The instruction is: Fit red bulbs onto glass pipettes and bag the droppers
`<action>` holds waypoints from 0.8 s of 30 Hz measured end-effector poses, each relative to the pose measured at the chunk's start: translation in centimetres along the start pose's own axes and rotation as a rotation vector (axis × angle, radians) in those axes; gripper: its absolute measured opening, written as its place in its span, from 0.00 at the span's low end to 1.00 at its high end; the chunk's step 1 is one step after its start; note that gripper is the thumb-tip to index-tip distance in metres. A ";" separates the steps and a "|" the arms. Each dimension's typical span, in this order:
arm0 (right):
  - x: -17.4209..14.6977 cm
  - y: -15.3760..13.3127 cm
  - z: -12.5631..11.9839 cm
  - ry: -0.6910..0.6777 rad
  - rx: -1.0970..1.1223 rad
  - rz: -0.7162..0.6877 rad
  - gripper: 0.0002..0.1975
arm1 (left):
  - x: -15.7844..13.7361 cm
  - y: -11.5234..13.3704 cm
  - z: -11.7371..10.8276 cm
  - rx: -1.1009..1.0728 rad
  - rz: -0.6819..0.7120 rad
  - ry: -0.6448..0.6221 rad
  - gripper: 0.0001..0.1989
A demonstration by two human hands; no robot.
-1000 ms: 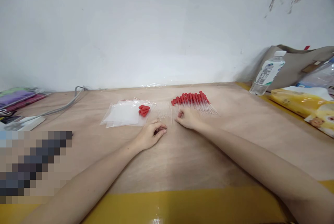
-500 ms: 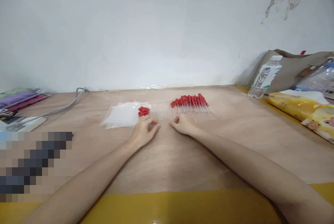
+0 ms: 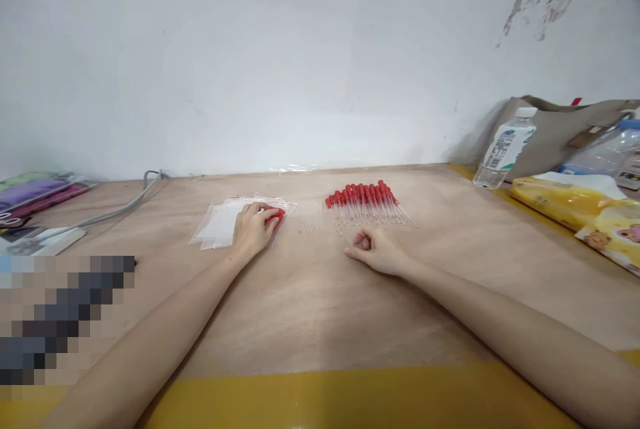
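My left hand (image 3: 254,226) reaches over the clear plastic bags (image 3: 216,224), thumb and fingers closing on a red rubber bulb (image 3: 274,216) in the small pile there. Its palm hides part of that pile. My right hand (image 3: 377,249) is raised off the table with fingers curled in a pinch. From the pinch a thin clear glass tube (image 3: 345,237) sticks out to the left, faint against the table. Between the hands lie several loose clear glass tubes (image 3: 311,217). Beyond my right hand, a row of glass droppers with red bulbs (image 3: 365,194) lies side by side.
To the right stand a water bottle (image 3: 505,149), a grey bag (image 3: 555,129) and a yellow wipes pack (image 3: 565,199). A grey cable (image 3: 131,202) and packets of coloured material (image 3: 37,194) lie at the left. Behind the brown-covered table rises a white wall (image 3: 250,69).
My left hand has moved left onto the red bulbs. My right hand has drawn back to the right and nearer me, a thin glass tube now showing in its fingers.
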State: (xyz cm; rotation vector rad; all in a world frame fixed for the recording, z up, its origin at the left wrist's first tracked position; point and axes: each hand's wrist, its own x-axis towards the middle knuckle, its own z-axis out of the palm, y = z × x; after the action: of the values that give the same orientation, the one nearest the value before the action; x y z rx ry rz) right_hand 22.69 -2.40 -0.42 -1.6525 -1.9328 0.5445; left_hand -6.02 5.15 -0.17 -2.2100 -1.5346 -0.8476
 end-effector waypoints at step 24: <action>-1.0 0.5 1.4 0.253 0.122 -0.331 0.08 | -4.2 8.3 -2.3 -0.534 0.157 -0.365 0.11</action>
State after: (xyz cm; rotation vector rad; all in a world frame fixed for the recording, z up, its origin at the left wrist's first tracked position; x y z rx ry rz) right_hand 22.31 -3.29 -1.96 -1.2265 -1.8901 0.2997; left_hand 0.01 -2.30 -0.46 -2.9654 -1.3636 -0.9240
